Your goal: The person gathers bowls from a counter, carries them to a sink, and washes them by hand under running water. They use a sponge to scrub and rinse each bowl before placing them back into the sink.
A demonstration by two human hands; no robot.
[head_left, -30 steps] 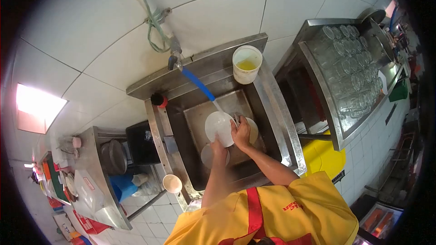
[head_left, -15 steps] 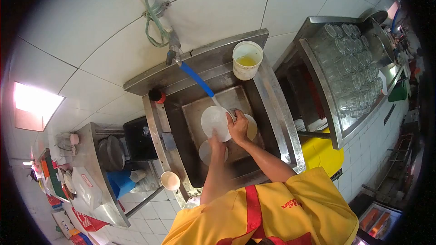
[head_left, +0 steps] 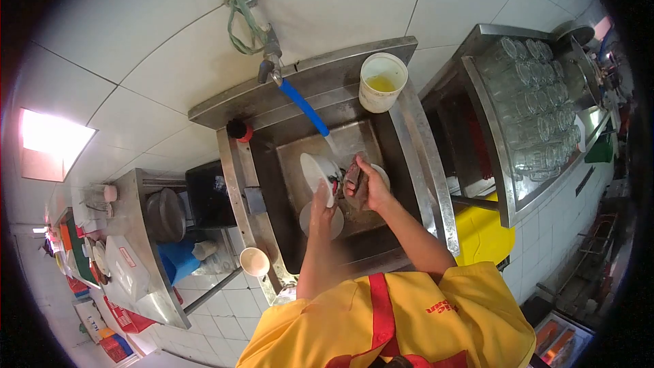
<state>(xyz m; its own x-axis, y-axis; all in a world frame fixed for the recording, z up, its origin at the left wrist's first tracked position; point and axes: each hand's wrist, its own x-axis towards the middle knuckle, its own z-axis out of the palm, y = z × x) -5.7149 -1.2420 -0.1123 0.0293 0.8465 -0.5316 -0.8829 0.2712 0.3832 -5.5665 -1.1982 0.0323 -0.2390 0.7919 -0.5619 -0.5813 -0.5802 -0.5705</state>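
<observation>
In the sink [head_left: 411, 163], under the blue hose [head_left: 304, 109], we see the plate [head_left: 314, 166] turned since a second ago. Then it lay with its white face flat toward us and the right hand spread over it. Now it stands tilted, nearly edge-on, with the water falling just past its upper rim.

The left hand [head_left: 321, 199] grips the plate by its lower edge, fingers closed around the rim. The right hand [head_left: 372, 189] has come off the plate and sits just beside it, curled shut on a dark scrubber [head_left: 352, 175], which was hidden under the palm before.

We judge that one face has had its scrub and the plate is being turned to bring the other side to the water. Two more plates [head_left: 339, 222] lie on the sink floor, below and behind the hands. The bucket [head_left: 381, 82] of yellow liquid stands unmoved on the back corner.
</observation>
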